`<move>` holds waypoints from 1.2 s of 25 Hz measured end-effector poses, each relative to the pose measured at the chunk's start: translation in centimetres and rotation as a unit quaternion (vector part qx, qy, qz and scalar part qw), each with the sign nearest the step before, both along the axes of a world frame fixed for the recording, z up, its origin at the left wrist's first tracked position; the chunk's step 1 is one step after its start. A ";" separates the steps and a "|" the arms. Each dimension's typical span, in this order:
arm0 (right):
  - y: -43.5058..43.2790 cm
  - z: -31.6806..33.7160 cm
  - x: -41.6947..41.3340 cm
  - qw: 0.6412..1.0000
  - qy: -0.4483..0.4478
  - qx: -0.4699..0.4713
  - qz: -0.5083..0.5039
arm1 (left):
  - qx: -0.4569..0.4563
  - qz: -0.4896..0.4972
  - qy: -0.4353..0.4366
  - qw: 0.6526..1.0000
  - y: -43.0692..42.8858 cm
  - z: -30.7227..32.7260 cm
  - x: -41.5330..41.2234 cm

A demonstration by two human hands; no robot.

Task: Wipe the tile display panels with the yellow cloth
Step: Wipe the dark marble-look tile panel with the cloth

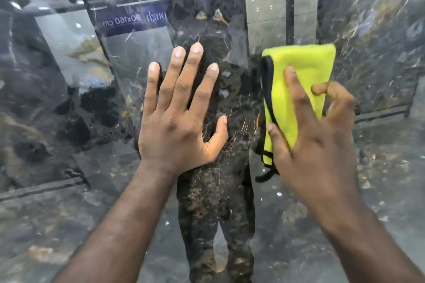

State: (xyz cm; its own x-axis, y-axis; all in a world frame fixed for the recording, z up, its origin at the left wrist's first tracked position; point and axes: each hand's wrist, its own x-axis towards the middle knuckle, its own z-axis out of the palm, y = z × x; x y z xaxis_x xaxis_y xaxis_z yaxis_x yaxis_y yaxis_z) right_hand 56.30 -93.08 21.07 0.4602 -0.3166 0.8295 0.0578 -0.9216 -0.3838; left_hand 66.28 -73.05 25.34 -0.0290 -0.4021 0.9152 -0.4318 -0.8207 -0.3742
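A glossy dark marble tile panel point(69, 103) with gold and white veins fills the whole view, close in front of me. My left hand point(177, 117) lies flat on it at the centre, fingers spread and pointing up, holding nothing. To its right, my right hand point(315, 135) presses a folded yellow cloth point(301, 71) with a black edge against the panel. The thumb and forefinger lie on the cloth, and its lower part is hidden behind the hand.
The polished surface mirrors the showroom behind me: other tile panels in dark frames, blue signs with reversed lettering point(128, 20), ceiling lights, and a person's dark silhouette point(216, 213) down the middle.
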 end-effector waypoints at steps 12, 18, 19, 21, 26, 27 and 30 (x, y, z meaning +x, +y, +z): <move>4.6 2.7 1.5 0.998 -0.050 0.020 -0.022 | 0.095 -0.003 0.025 0.995 7.4 -0.4 -0.3; 12.8 -0.1 1.3 0.996 -0.024 -0.083 -0.031 | 0.070 0.024 0.031 0.997 17.2 -0.2 0.0; 12.8 0.1 1.1 0.996 -0.023 -0.075 -0.029 | 0.062 0.026 0.029 0.997 18.9 -0.1 0.2; 13.1 2.8 1.6 0.999 -0.033 -0.023 -0.028 | 0.053 0.028 0.029 0.998 21.8 0.2 0.5; 21.5 4.6 2.2 0.994 -0.009 -0.102 -0.047 | 0.029 0.016 0.035 0.999 25.7 0.0 1.6; 22.8 2.8 1.8 0.991 0.007 -0.124 -0.048 | 0.032 0.013 0.034 0.999 26.1 -0.2 1.9; 22.3 1.3 1.2 0.991 0.010 -0.116 -0.064 | 0.047 0.019 0.019 0.999 27.0 -0.9 2.7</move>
State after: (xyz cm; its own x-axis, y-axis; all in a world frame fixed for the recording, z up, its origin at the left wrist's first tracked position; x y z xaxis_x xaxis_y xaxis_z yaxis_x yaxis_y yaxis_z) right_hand 57.54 -70.80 22.37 0.4450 -0.1747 0.8783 -0.0711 -0.9846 -0.1598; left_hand 68.96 -46.08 24.40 0.0223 -0.4871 0.8730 -0.4171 -0.7982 -0.4347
